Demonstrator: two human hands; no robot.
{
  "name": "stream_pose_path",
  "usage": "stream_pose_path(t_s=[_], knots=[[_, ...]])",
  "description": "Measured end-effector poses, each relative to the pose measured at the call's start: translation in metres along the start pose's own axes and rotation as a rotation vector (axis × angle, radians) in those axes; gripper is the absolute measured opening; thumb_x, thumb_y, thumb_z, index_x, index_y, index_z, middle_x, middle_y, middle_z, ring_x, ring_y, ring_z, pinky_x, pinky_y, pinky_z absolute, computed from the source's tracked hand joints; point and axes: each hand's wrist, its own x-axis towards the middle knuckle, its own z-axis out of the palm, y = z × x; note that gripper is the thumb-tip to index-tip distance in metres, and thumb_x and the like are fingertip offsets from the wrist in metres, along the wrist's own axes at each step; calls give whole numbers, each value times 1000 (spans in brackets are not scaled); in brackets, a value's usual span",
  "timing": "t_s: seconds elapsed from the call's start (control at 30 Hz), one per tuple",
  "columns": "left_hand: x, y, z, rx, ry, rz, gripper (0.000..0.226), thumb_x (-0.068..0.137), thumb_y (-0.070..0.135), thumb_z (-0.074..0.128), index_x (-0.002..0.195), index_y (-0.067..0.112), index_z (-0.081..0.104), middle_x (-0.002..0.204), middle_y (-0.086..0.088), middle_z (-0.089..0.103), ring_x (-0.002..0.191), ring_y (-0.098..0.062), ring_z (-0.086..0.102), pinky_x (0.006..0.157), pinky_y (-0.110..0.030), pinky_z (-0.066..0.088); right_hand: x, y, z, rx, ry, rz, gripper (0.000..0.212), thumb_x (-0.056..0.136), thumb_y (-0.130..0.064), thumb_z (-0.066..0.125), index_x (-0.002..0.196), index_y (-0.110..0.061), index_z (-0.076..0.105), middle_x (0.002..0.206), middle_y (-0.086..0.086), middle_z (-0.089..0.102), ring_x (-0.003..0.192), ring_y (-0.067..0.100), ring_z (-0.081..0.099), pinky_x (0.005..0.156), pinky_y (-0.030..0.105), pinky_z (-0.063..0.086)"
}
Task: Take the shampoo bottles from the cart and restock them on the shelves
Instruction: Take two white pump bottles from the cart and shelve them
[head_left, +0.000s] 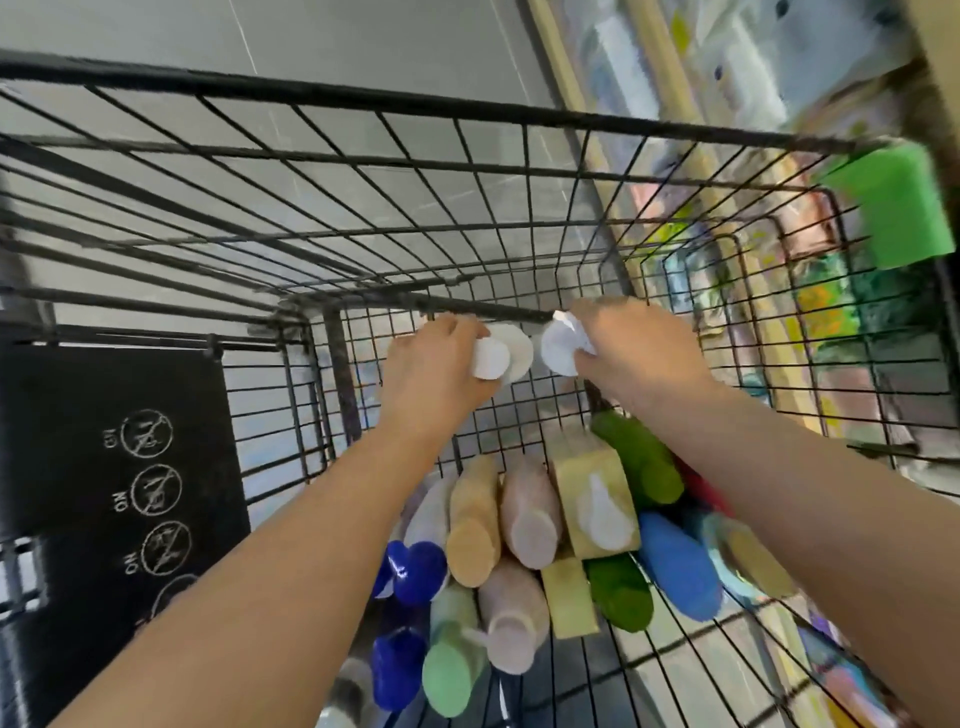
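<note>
Cart: we look down into a black wire-mesh shopping cart (363, 171), its thin bars forming a square grid; a bright green plastic corner bumper (898, 202) caps the far right rim.
Left hand: our left hand (431, 374) curls round a white, round-capped bottle (496, 356) at the cart's far end.
Right hand: our right hand (628, 353) grips a second white bottle (561, 348), just beside the first.
Shampoo bottles: a pile of smooth plastic bottles (524, 545) lies on the cart floor nearer us — tan, pale pink, green, blue, mint, and a boxy yellow one with a white cap.
Sign: a black flat panel (114, 467) with white circular prohibition symbols hangs on the cart's left.
Shelves: blurred, colourful shelves (779, 93) stand beyond the cart's right side.
</note>
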Motion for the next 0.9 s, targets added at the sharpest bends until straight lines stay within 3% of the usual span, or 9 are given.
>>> stream_pose_path(t_s=[0.1, 0.2, 0.3, 0.37, 0.5, 0.57, 0.67, 0.77, 0.9], knots=[[1, -6, 13, -214, 23, 4, 45, 71, 26, 73, 110, 10, 59, 109, -12, 59, 100, -29, 54, 79, -33, 42, -2, 13, 6, 150, -8, -16, 55, 86, -23, 57, 136, -22, 35, 134, 6, 49, 121, 28, 45, 85, 34, 42], [-1, -13, 23, -458, 59, -26, 47, 61, 15, 80, 105, 8, 62, 109, -9, 55, 104, -22, 46, 80, -19, 30, -2, 25, 8, 283, -79, -78, 76, 77, -21, 69, 140, -23, 27, 144, 2, 35, 132, 24, 28, 103, 35, 30], [-5, -17, 24, -739, 16, -157, 52, 62, 11, 80, 109, 15, 58, 106, 8, 53, 101, -9, 45, 77, -10, 39, 6, 39, 11, 443, -157, -77, 95, 67, -9, 77, 143, -23, 21, 146, 5, 32, 135, 24, 25, 108, 35, 23], [-8, -21, 27, -862, -39, -211, 56, 64, 8, 78, 113, 22, 54, 105, 12, 52, 104, -10, 47, 79, -7, 42, 13, 47, 17, 467, -206, -74, 98, 64, -6, 78, 143, -22, 21, 147, 5, 31, 135, 23, 27, 108, 31, 24], [-4, -25, 34, -812, -205, -167, 84, 62, -3, 76, 132, 22, 37, 124, 6, 41, 121, -16, 40, 99, -27, 41, 29, 53, 28, 413, -241, -99, 96, 65, -5, 78, 142, -24, 24, 146, 3, 34, 132, 22, 31, 104, 29, 27], [5, -24, 38, -737, -216, -161, 90, 62, -3, 77, 136, 19, 32, 129, 2, 41, 120, -15, 39, 100, -25, 35, 36, 51, 33, 413, -236, -126, 93, 64, -5, 78, 140, -24, 28, 144, 3, 36, 131, 23, 34, 105, 32, 29], [16, -23, 41, -656, -155, -138, 74, 66, 0, 75, 129, 17, 40, 118, 1, 53, 101, -14, 48, 84, -24, 47, 43, 50, 41, 385, -185, -161, 76, 66, -12, 77, 130, -22, 38, 132, 4, 47, 119, 25, 45, 96, 35, 41], [15, -24, 43, -672, -62, -148, 54, 71, -1, 70, 118, 14, 47, 87, 20, 48, 76, -2, 47, 54, 0, 40, 42, 48, 43, 289, -93, -173, 56, 71, -18, 73, 118, -20, 44, 120, 3, 56, 109, 27, 53, 82, 35, 47], [4, -18, 32, -646, 65, -196, 51, 73, 5, 70, 117, 13, 45, 80, 25, 39, 70, 0, 44, 51, 6, 34, 26, 40, 34, 308, -8, -117, 45, 72, -17, 71, 110, -15, 46, 108, 9, 61, 101, 32, 56, 79, 38, 48]])
